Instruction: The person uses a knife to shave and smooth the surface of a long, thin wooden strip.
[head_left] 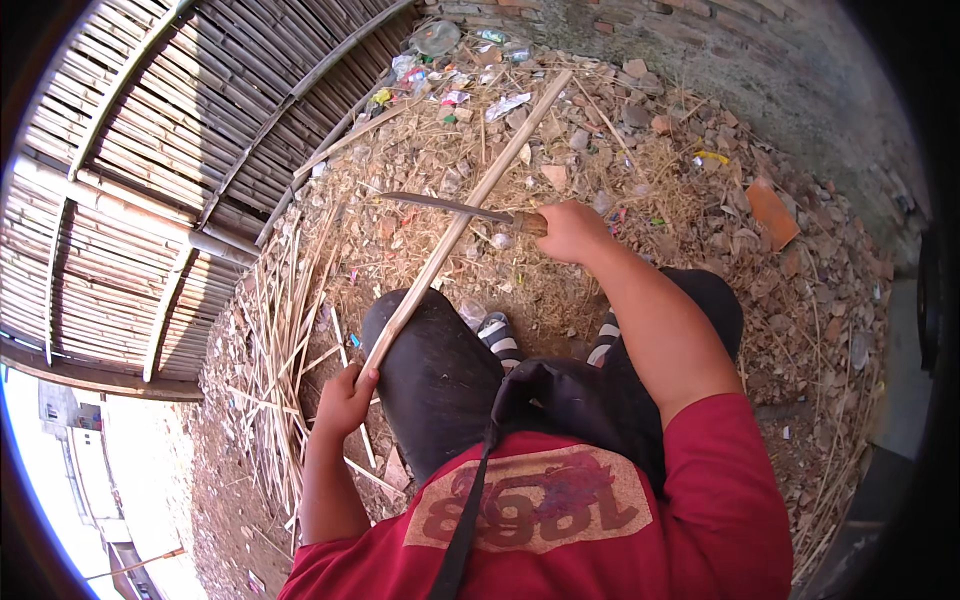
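Observation:
My left hand (345,398) is closed around the near end of a long, pale split bamboo strip (432,262). The strip lies across my left thigh and slants away to the upper right. In my right hand (574,232) is the wooden handle of a long-bladed knife (440,203), its blade pointing left. The blade crosses the strip about midway; whether it cuts into the wood or only rests against it, I cannot tell. Most of the handle is hidden by my fingers.
Cut bamboo strips (285,350) lie heaped on the ground to my left. A bamboo-slat wall (130,130) stands at the left, a brick wall (760,90) at the far right. Rubble, dry straw and litter (508,105) cover the ground. A broken orange tile (771,214) lies at right.

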